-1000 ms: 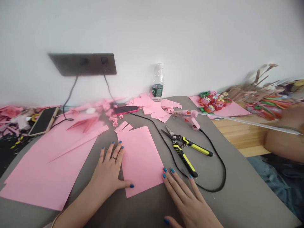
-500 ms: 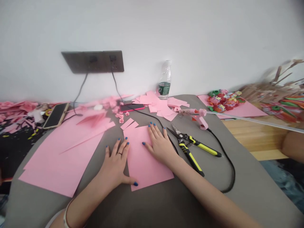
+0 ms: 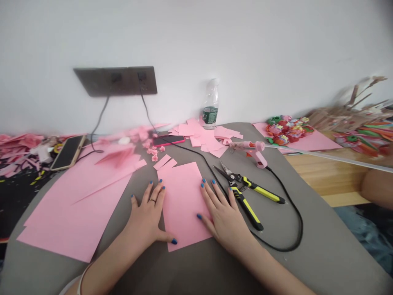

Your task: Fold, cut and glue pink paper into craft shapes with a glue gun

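Note:
A pink sheet of paper (image 3: pixel 182 200) lies flat on the grey table between my hands. My left hand (image 3: pixel 147 219) rests along its left edge, fingers spread, thumb over the lower left corner. At the right edge, my right hand (image 3: pixel 222 217) lies flat with its fingers apart, the thumb on the paper. Just beyond my right fingers lie shears (image 3: pixel 242 184) with black and yellow handles, their blades parted. Two narrow pink paper strips (image 3: pixel 166 162) sit at the sheet's top left corner.
Larger pink sheets (image 3: pixel 70 221) spread on the left, near a phone (image 3: pixel 69 152). Behind are pink scraps (image 3: pixel 202 137), a pink-edged phone (image 3: pixel 168 140) and a bottle (image 3: pixel 211 106). A corded pink glue gun (image 3: pixel 253 151) and paper flowers (image 3: pixel 287 130) are at right, with another person's arm (image 3: pixel 377 184).
My right hand has slid right and toward me, from the middle of the pink sheet to its right edge. My left hand has stayed at the left edge.

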Demonstrator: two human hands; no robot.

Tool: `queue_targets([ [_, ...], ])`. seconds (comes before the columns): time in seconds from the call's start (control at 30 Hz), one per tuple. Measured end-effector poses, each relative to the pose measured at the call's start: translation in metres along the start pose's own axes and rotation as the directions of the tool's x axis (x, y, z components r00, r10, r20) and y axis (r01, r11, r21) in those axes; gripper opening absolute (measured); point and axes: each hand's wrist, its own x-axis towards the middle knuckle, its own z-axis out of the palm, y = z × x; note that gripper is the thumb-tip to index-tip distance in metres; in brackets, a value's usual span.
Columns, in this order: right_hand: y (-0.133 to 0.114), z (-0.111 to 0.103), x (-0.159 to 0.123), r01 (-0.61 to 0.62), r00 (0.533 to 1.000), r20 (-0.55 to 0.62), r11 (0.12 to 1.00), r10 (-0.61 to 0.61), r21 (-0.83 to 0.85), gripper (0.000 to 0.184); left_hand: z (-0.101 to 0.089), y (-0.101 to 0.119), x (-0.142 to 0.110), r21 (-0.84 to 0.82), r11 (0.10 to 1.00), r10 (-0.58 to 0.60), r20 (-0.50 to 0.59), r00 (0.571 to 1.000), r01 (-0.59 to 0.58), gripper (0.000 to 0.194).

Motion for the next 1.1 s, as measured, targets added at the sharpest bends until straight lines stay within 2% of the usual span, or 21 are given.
queue_targets([
  [0.13, -0.003, -0.010, -0.045, 0.086, 0.989, -0.115, 0.994, -0.094, -0.072, 0.063, 0.001, -0.001, 0.000, -0.056, 0.998, -0.017, 0.023, 1.000, 0.018, 0.123],
  [0.27, -0.006, -0.023, -0.069, 0.165, 0.968, -0.169, 0.979, -0.184, -0.121, 0.065, 0.012, -0.005, 0.000, -0.140, 0.990, -0.017, -0.032, 0.999, 0.013, 0.123],
  [0.37, 0.002, -0.034, -0.078, 0.245, 0.945, -0.195, 0.963, -0.263, -0.109, 0.058, 0.030, -0.011, 0.001, -0.201, 0.979, -0.004, -0.151, 0.988, -0.027, 0.126],
  [0.47, 0.015, -0.051, -0.078, 0.316, 0.938, -0.171, 0.947, -0.303, 0.056, 0.045, 0.050, -0.018, 0.001, -0.233, 0.967, 0.023, -0.345, 0.938, -0.109, 0.132],
  [0.53, 0.022, -0.063, -0.071, 0.257, 0.962, -0.151, 0.945, -0.229, 0.204, 0.038, 0.060, -0.022, 0.001, -0.240, 0.957, 0.044, -0.442, 0.896, -0.165, 0.134],
  [0.63, 0.023, -0.071, -0.053, 0.098, 0.970, -0.242, 0.931, -0.011, 0.350, 0.029, 0.065, -0.025, -0.001, -0.259, 0.942, 0.061, -0.494, 0.867, -0.214, 0.123],
  [0.7, 0.019, -0.065, -0.038, 0.045, 0.963, -0.258, 0.902, 0.074, 0.429, 0.027, 0.063, -0.026, -0.002, -0.277, 0.935, 0.055, -0.502, 0.863, -0.221, 0.100],
  [0.77, 0.014, -0.052, -0.023, 0.020, 0.966, -0.236, 0.882, 0.104, 0.472, 0.031, 0.059, -0.026, -0.004, -0.296, 0.929, 0.042, -0.514, 0.857, -0.223, 0.077],
  [0.87, 0.006, -0.027, -0.007, 0.045, 0.988, -0.154, 0.882, 0.031, 0.469, 0.038, 0.055, -0.025, -0.005, -0.322, 0.919, 0.023, -0.532, 0.846, -0.227, 0.056],
  [1.0, -0.003, -0.001, 0.002, 0.090, 0.991, -0.125, 0.939, -0.051, 0.333, 0.046, 0.055, -0.018, -0.008, -0.378, 0.897, -0.018, -0.548, 0.836, -0.229, 0.046],
  [1.1, -0.007, 0.004, 0.002, 0.074, 0.991, -0.125, 0.958, -0.041, 0.276, 0.049, 0.057, -0.003, -0.020, -0.508, 0.816, -0.042, -0.530, 0.847, -0.277, 0.051],
])
